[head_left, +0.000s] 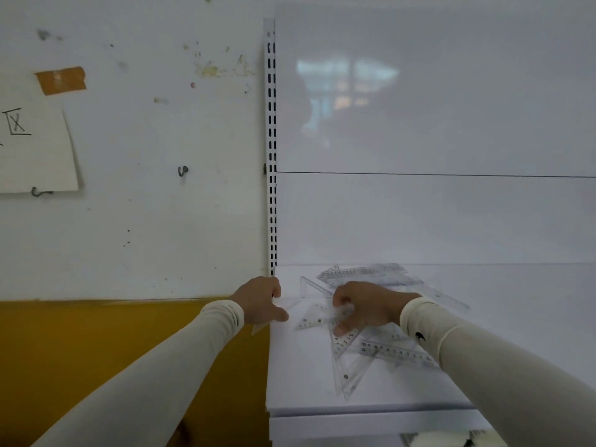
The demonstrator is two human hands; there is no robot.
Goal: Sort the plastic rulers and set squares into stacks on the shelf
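Currently, two hands in cream sleeves work at the front-left corner of a white shelf (322, 391). The right hand (364, 306) pinches a clear set square (317, 319) between thumb and curled fingers, lifting its edge from a loose heap. The left hand (261, 301), just left of that grip, holds a thin clear piece (263, 327) at the shelf's edge, fingers curled around it. Behind the grip lies a stack of straight rulers (364, 272); below and right of it, more set squares (346, 375) and a ruler (396, 353) overlap. To do this well, probably lift one piece cleanly, then square it onto matching shapes.
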